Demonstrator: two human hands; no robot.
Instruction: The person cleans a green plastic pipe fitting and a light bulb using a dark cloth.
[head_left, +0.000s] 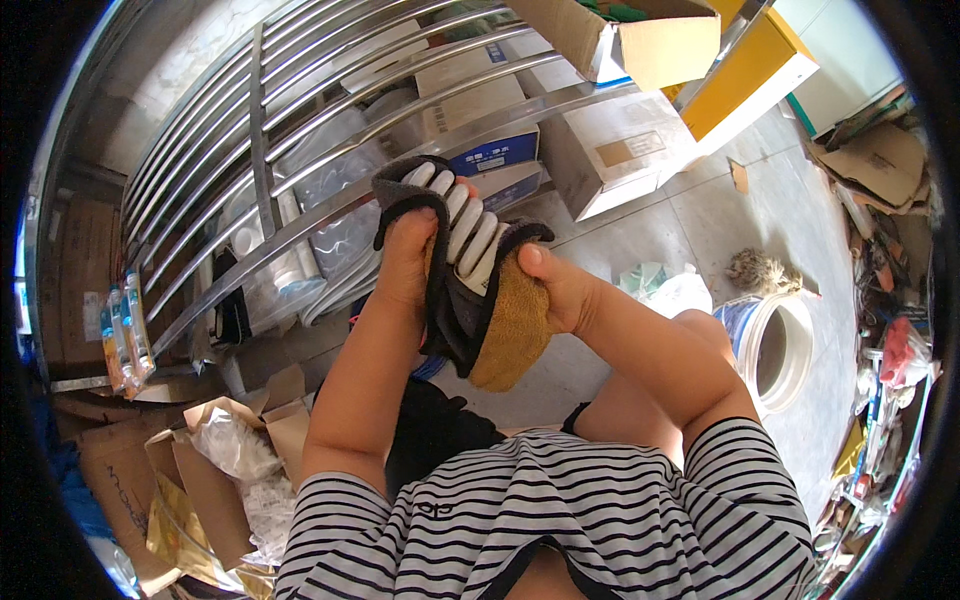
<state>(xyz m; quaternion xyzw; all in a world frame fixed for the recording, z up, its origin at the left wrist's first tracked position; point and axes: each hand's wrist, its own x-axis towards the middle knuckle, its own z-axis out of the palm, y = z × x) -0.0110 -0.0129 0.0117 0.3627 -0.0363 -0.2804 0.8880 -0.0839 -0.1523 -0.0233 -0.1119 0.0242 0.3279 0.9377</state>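
Both hands hold a folded cloth (517, 322), mustard on one face and dark grey on the other, with black edging. My left hand (409, 255) grips its left side, thumb on top and most fingers hidden behind the fabric. On the right side, my right hand (559, 289) pinches the cloth near its black border, its thumb showing. Between the raised folds lies a white ribbed item (472, 240) with several rounded, coil-like bars; its exact kind cannot be told. A fingertip shows just beyond these bars. The bundle is held up in front of my striped shirt (540, 495).
A stainless steel rack of tubes (259, 135) stands ahead, with cartons behind and below it. A white box (615, 150) sits on the tiled floor. Rightward stand a white bucket (799, 345) and cluttered shelving. An open carton (217, 487) with plastic bags lies to the left.
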